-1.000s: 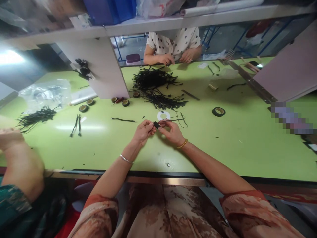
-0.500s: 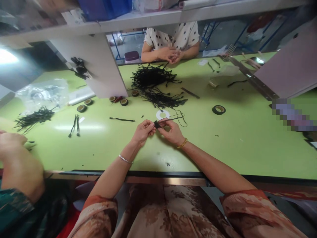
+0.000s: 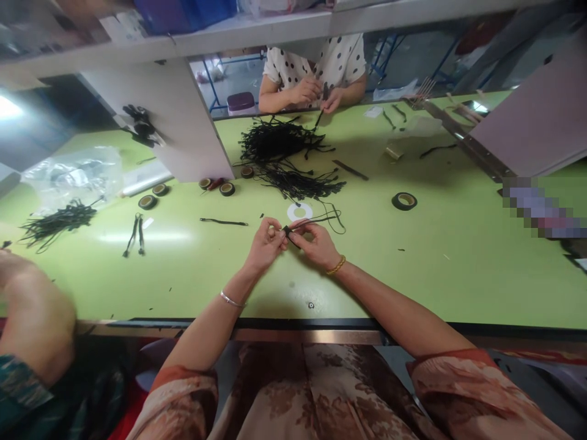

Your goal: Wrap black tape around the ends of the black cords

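Black piece [image 3: 287,231] held over green table [image 3: 358,281]

The piece is pinched between thumb and fingers of the left hand [image 3: 267,244]; its other side is clasped by the right hand [image 3: 320,246]; a thin cord [image 3: 339,214] is looped beyond the right fingers; 1 white ring [image 3: 291,212] is placed just past both hands; farther off, black cables [image 3: 277,140] are heaped; 1 tape roll [image 3: 397,202] is seen to the right.

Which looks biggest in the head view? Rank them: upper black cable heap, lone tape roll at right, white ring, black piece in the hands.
1. Upper black cable heap
2. Tape roll and white ring: alike, unranked
3. Black piece, partly hidden
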`<state>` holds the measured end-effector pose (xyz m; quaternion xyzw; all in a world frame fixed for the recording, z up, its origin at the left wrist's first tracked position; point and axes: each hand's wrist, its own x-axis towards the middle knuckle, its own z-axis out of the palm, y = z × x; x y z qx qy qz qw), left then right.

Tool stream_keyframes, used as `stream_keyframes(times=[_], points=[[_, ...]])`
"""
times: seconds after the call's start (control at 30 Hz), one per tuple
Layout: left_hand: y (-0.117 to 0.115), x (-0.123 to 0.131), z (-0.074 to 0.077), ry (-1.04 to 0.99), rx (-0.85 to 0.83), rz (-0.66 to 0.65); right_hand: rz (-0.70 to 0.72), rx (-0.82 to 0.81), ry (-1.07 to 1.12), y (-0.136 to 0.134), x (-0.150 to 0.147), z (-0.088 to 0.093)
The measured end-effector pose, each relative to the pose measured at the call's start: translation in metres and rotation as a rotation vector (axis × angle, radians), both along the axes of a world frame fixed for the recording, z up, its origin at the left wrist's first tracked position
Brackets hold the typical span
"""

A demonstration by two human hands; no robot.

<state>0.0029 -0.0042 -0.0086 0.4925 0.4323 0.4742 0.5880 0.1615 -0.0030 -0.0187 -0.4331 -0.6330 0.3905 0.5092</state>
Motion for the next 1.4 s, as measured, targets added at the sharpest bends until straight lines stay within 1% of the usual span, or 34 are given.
stream_keyframes(times=[0.1, 0.2, 0.33, 0.43, 0.57, 0.7, 0.8, 0.93, 1.03, 1.1, 1.2, 1.33, 1.4], points=[[-0.002, 0.001, -0.001, 0.138, 0.084, 0.014, 0.005, 0.012, 0.006, 0.0, 0.0, -0.001], [-0.002, -0.001, 0.001, 0.211, 0.071, 0.027, -0.015, 0.032, -0.01, -0.001, 0.001, -0.004], [0.0, -0.003, 0.0, 0.196, 0.027, 0.005, -0.053, 0.091, -0.077, -0.001, 0.004, -0.006], [0.002, -0.004, -0.003, 0.164, 0.023, -0.003, -0.057, 0.174, -0.185, -0.002, 0.006, -0.004], [0.002, -0.002, -0.003, 0.255, 0.055, 0.025, 0.01, 0.208, -0.348, -0.003, 0.008, -0.002], [-0.003, 0.001, 0.004, 0.325, 0.085, -0.018, 0.128, 0.175, -0.376, -0.001, 0.012, -0.003], [-0.007, 0.002, 0.008, 0.412, 0.135, -0.052, 0.221, 0.109, -0.27, 0.001, 0.018, -0.004], [-0.009, -0.001, 0.008, 0.61, 0.276, -0.029, 0.357, 0.002, -0.044, 0.003, 0.027, -0.004], [-0.008, -0.004, 0.008, 0.696, 0.345, -0.012, 0.412, -0.118, 0.149, 0.005, 0.03, -0.003], [-0.008, -0.005, 0.007, 0.749, 0.375, 0.002, 0.413, -0.219, 0.286, 0.006, 0.03, -0.002], [-0.01, -0.004, 0.009, 0.801, 0.417, 0.02, 0.375, -0.339, 0.45, 0.006, 0.029, 0.0], [-0.014, 0.0, 0.013, 0.726, 0.452, -0.01, 0.354, -0.472, 0.58, 0.006, 0.031, 0.002], [-0.014, 0.001, 0.014, 0.682, 0.454, -0.051, 0.336, -0.527, 0.613, 0.007, 0.032, 0.003]])
